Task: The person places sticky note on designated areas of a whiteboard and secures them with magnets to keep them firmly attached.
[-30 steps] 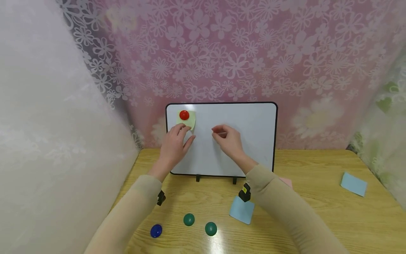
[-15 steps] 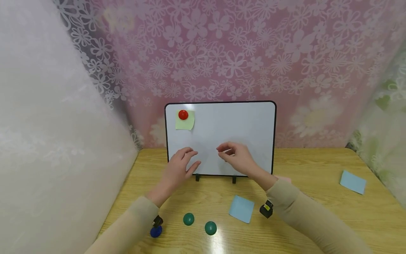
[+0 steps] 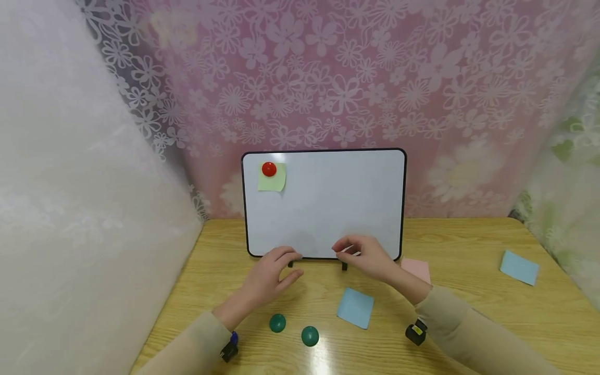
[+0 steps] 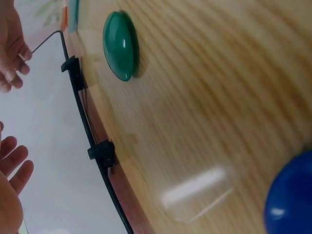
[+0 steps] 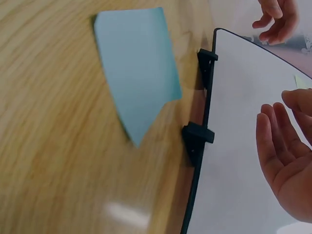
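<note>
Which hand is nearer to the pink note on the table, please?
Right: the right hand is just left of the pink note, while the left hand is farther left.

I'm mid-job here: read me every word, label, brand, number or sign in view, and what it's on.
No text can be read in any view.
Black device at the right wrist: a yellow patch, too small to tell if it bears text.
Black device at the left wrist: too small to tell.
Whiteboard: no writing visible.
Yellow-green note, near blue note: no writing visible.
</note>
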A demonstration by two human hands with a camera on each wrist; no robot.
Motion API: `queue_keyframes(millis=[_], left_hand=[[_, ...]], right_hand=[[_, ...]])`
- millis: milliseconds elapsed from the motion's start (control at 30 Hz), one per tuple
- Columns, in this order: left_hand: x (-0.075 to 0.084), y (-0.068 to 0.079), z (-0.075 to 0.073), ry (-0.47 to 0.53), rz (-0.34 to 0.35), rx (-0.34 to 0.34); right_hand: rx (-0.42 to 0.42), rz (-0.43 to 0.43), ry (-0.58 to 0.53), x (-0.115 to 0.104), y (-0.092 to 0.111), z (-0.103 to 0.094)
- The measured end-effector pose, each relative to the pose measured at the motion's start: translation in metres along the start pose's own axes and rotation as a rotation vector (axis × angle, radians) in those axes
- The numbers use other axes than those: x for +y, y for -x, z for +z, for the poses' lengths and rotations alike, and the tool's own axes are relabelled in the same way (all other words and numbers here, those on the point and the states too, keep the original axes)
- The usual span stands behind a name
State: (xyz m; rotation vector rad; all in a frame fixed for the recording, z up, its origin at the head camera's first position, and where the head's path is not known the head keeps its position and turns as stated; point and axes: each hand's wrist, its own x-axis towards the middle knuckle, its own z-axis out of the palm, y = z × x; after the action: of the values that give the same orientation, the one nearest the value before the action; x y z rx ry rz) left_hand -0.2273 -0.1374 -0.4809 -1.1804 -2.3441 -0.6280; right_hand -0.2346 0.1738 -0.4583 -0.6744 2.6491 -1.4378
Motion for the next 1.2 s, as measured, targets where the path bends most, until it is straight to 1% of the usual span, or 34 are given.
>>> queue_keyframes(millis=[133, 267, 433, 533, 633, 767, 900, 967, 1200], left_hand=[[0.006, 0.007, -0.002, 0.041, -0.039, -0.065], [0.011, 0.016, -0.005, 0.087, -0.068, -0.124], [0.016, 0.029, -0.005, 0.107, -0.11, -0.215], [0.019, 0.034, -0.004, 0.13, -0.134, -0.256], [0.021, 0.037, -0.002, 0.161, -0.14, -0.275], [0.024, 0.04, -0.002, 0.186, -0.152, -0.326], [0.027, 0.04, -0.002, 0.21, -0.15, -0.4], [0.029, 0.04, -0.002, 0.218, -0.135, -0.433], [0.035, 0.038, 0.004, 0.251, -0.058, -0.488]], right_hand=[[-0.056, 0.019, -0.006, 0.01, 0.011, -0.004], [-0.115, -0.003, -0.015, 0.021, 0.019, -0.006], [-0.192, -0.018, -0.011, 0.034, 0.03, -0.007], [-0.209, 0.001, 0.009, 0.04, 0.037, -0.008], [-0.218, 0.02, 0.024, 0.044, 0.042, -0.011], [-0.235, 0.037, 0.026, 0.046, 0.046, -0.015], [-0.252, 0.046, 0.029, 0.046, 0.049, -0.016], [-0.262, 0.044, 0.03, 0.046, 0.05, -0.016], [-0.283, 0.031, 0.042, 0.05, 0.049, -0.014]])
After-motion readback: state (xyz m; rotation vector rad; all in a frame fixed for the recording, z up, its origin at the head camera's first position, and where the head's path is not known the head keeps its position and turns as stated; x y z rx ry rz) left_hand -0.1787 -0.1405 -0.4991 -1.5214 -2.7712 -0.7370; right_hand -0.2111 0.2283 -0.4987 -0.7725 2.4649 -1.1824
